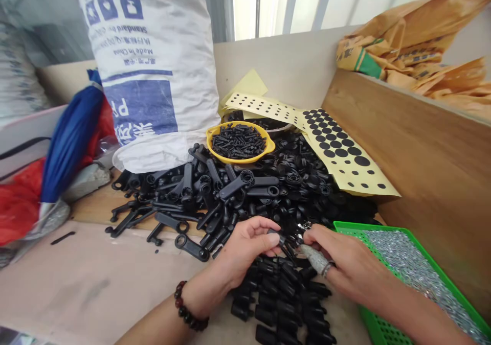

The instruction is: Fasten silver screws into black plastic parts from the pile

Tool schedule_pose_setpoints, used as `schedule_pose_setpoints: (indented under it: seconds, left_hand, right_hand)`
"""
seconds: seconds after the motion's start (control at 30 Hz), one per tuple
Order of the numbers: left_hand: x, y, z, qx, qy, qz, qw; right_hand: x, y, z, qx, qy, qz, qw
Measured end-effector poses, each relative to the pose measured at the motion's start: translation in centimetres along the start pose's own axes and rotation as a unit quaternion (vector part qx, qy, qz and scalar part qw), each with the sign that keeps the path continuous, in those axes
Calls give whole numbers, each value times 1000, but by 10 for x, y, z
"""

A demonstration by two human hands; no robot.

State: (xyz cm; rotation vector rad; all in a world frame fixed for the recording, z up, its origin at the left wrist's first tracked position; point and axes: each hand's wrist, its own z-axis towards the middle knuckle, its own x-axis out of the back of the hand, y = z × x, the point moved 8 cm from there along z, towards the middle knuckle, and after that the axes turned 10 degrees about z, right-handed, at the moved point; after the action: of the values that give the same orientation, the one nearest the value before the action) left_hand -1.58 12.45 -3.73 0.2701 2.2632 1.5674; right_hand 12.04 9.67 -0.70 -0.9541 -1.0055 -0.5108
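My left hand (pixel 255 240), with a beaded bracelet at the wrist, pinches a small black plastic part (pixel 282 240) between thumb and fingers. Close on its right, my right hand (pixel 341 253) has its fingers drawn together, the thumb wrapped in a greyish cover (pixel 315 259). Shiny bits of metal (pixel 305 226) show by its fingertips; what exactly it grips is hidden. Below both hands lie rows of black cylindrical handle grips (pixel 278 304). Just beyond them spreads a heap of black crank arms (pixel 233 186), merging at right into a pile of black round parts (pixel 303 174).
A green tray (pixel 383 226) of small metal pins stands at right, beside a wooden board (pixel 414 130). A yellow basket (pixel 268 145) holds black screw-shaped pieces. Behind are sticker sheets (pixel 345 168) and a white sack (pixel 161 43). A blue umbrella (pixel 71 135) leans at left.
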Motion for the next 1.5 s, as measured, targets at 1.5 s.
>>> schedule_pose_setpoints:
  seconds: [1.5]
  left_hand:
    - [-60,-35,-25,51,-37,-142,988]
  right_hand:
    - [15,-35,-43,90,58,66,992]
